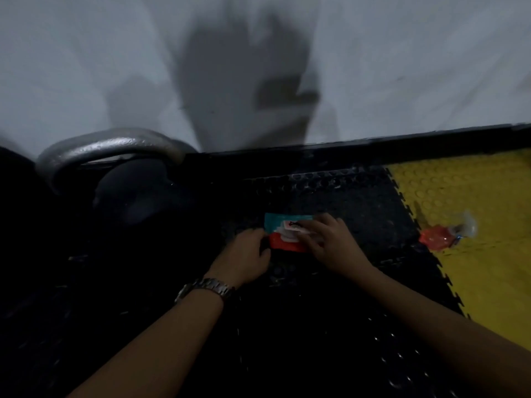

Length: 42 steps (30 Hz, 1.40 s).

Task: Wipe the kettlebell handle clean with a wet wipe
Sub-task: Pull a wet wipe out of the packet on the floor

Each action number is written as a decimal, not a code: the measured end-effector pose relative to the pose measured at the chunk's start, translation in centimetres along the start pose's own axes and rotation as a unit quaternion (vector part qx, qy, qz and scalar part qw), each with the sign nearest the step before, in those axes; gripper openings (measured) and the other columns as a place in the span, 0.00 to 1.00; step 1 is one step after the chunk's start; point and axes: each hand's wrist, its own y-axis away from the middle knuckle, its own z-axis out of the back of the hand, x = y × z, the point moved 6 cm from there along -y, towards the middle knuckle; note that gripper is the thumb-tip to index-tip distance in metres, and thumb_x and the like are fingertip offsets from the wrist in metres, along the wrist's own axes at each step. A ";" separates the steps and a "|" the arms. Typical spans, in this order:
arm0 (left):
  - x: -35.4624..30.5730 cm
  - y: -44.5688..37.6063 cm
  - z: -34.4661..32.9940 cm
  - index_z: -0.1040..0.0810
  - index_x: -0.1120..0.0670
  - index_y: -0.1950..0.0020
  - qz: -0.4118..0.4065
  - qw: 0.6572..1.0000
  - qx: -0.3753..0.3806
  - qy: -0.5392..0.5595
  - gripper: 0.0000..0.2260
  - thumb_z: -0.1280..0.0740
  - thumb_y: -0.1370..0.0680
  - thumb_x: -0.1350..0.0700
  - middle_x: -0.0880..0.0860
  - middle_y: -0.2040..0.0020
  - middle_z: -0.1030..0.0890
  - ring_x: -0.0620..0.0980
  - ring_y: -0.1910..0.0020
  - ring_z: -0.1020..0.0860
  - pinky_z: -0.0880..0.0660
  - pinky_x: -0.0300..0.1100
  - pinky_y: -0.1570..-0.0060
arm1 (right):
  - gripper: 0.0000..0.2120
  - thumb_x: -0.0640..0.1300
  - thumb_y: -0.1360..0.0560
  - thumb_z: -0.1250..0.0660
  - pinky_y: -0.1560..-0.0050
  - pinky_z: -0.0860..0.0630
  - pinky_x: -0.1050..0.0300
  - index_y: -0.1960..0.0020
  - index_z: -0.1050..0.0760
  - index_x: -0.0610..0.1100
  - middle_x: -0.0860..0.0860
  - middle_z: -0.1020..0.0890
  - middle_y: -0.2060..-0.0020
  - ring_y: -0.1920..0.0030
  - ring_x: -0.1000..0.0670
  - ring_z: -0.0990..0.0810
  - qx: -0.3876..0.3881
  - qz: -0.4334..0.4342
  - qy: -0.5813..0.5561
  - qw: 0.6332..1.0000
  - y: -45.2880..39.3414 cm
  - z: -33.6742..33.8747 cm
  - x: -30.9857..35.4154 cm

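Note:
A black kettlebell (129, 193) with a silver-grey handle (106, 147) stands at the left on the dark floor mat, by the wall. A teal and red wet wipe pack (283, 232) lies flat on the mat in the middle. My left hand (244, 257), with a metal watch on the wrist, grips the pack's left edge. My right hand (330, 242) rests on the pack's right side, its fingertips pinching the white flap or wipe (290, 232) at the opening. Both hands are well to the right of the kettlebell.
A black studded floor mat (330, 196) joins a yellow studded mat (474, 225) at the right. On the yellow mat lies a small plastic bottle with an orange label (442, 237). A grey-white wall (373, 67) rises behind a black skirting strip.

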 end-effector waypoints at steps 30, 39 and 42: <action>0.3 2.6 -0.9 0.29 0.56 0.54 0.098 0.959 -0.137 0.228 0.09 0.40 0.18 0.53 0.51 0.61 0.23 0.47 0.64 0.25 0.32 0.39 0.68 | 0.33 0.66 0.31 0.39 0.39 0.30 0.45 0.29 0.41 0.58 0.53 0.30 0.33 0.34 0.47 0.30 0.117 -0.032 -0.007 0.993 3.5 -1.8 3.1; -1.9 1.6 3.4 0.22 0.53 0.54 0.032 0.950 -0.146 0.274 0.07 0.36 0.20 0.53 0.49 0.61 0.20 0.41 0.64 0.25 0.29 0.32 0.65 | 0.30 0.55 0.30 0.28 0.39 0.28 0.56 0.30 0.35 0.56 0.54 0.28 0.34 0.35 0.53 0.28 0.095 -0.102 -0.266 0.954 1.9 1.6 3.7; -3.3 0.8 6.8 0.20 0.49 0.57 -0.018 0.958 -0.116 0.262 0.05 0.34 0.21 0.54 0.47 0.62 0.19 0.42 0.63 0.24 0.25 0.40 0.59 | 0.27 0.41 0.27 0.30 0.39 0.25 0.58 0.30 0.33 0.47 0.47 0.23 0.37 0.36 0.51 0.24 0.188 -0.083 -0.470 0.858 0.0 3.7 8.9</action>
